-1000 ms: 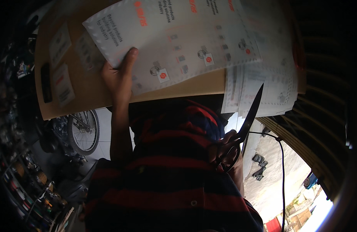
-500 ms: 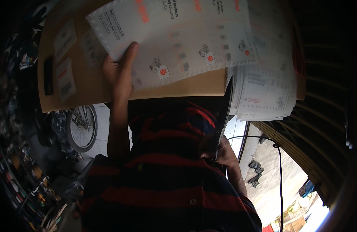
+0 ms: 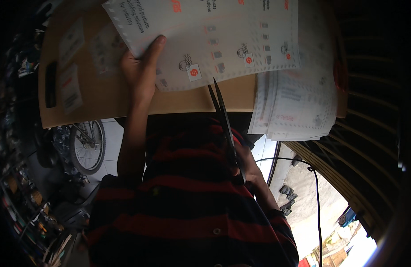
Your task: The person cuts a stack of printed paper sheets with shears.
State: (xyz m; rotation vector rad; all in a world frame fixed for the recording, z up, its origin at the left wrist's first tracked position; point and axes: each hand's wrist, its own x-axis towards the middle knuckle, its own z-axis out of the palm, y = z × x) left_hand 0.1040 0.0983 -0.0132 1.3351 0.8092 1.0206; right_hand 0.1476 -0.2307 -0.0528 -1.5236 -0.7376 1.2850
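Observation:
My left hand (image 3: 143, 71) grips the left edge of a large translucent printed sheet (image 3: 232, 40), thumb on top. The sheet is raised over a brown board (image 3: 187, 102) and bends slightly. In my right hand (image 3: 248, 162), close to my body, is a pair of dark scissors (image 3: 223, 113). The scissors' blades are slightly parted and point up at the sheet's near edge, just short of it or touching; I cannot tell which. My right fingers are partly hidden in shadow.
A stack of similar sheets (image 3: 294, 107) lies at the board's right side. Small cut pieces (image 3: 71, 91) rest on its left part. A bicycle wheel (image 3: 87, 147) stands below left. A black cable (image 3: 317, 191) hangs at the right, beside a slatted shutter (image 3: 330, 178).
The scissors have swung left and up toward the sheet's near edge, and their blades now show apart. My left hand and the sheet have shifted slightly right and away.

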